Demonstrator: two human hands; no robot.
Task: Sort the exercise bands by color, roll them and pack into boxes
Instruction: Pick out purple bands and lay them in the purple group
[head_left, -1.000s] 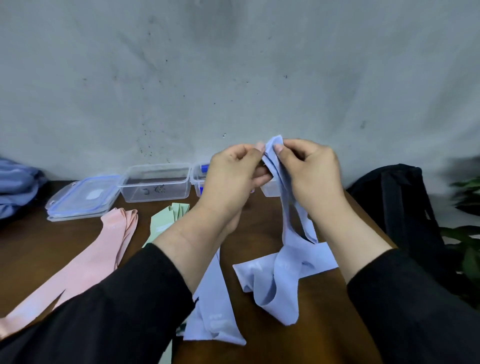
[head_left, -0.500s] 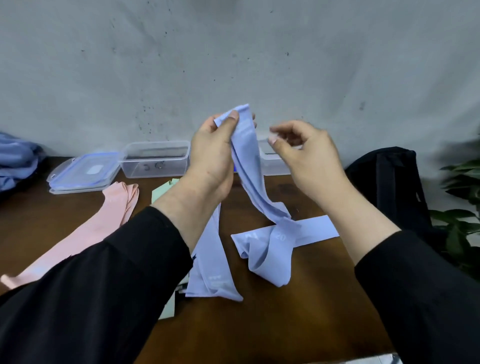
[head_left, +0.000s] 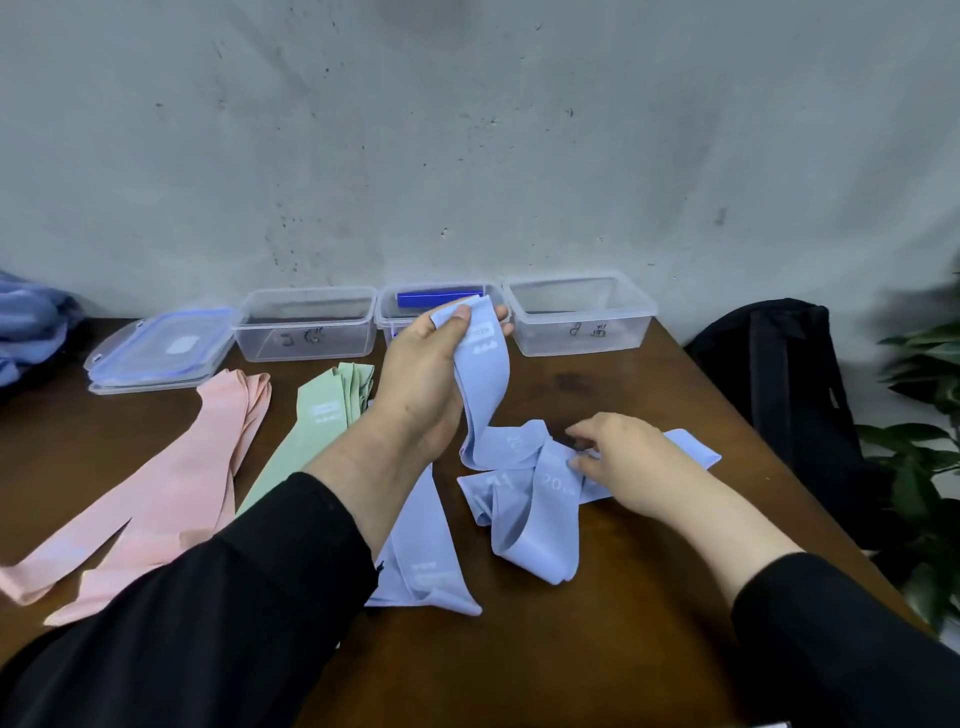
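Figure: blue band (head_left: 485, 395) lifted at one end above the table (head_left: 623, 649).
My left hand (head_left: 423, 384) grips its printed upper end; my right hand (head_left: 631, 462), fingers loosely extended, rests on the crumpled lower loops, marked "20".

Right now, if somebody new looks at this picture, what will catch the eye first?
Most likely the light blue band, which the left hand holds up by one end at the table's middle while the right hand touches its tangled part lying on the wood. Next come the pink bands and green bands spread flat to the left, then three clear boxes along the wall.
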